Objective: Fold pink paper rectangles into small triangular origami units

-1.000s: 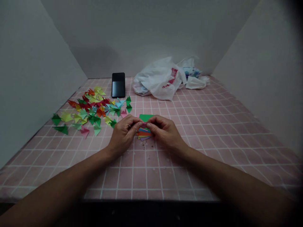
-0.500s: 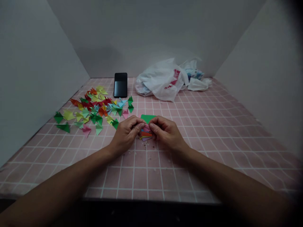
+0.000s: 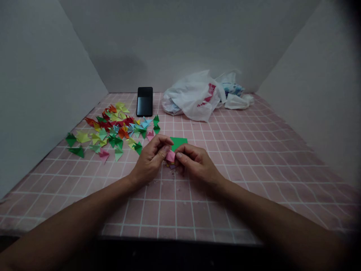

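Note:
Between my two hands is a small folded piece of pink origami paper [image 3: 170, 156]. My left hand [image 3: 153, 155] pinches its left side between thumb and forefinger. At its right edge, the thumb and forefinger of my right hand [image 3: 194, 160] are closed on it too. Just behind and beneath lies a stack of coloured paper, with a green sheet [image 3: 178, 142] on top; its nearer part is mostly hidden by my hands. Off to the left, many folded paper cranes [image 3: 115, 141] in red, yellow, green, blue and pink lie in a loose heap.
A black phone [image 3: 144, 101] lies at the back, behind the cranes. Right of it rests a crumpled white plastic bag [image 3: 194, 96], with a blue-and-white packet [image 3: 233, 89] beside it. A pink checked cloth [image 3: 254, 169] covers the table, walled on three sides.
The pink paper has turned and now shows a wider face between my fingers. My right hand's fingertips have shifted slightly down and left; more of the green sheet shows.

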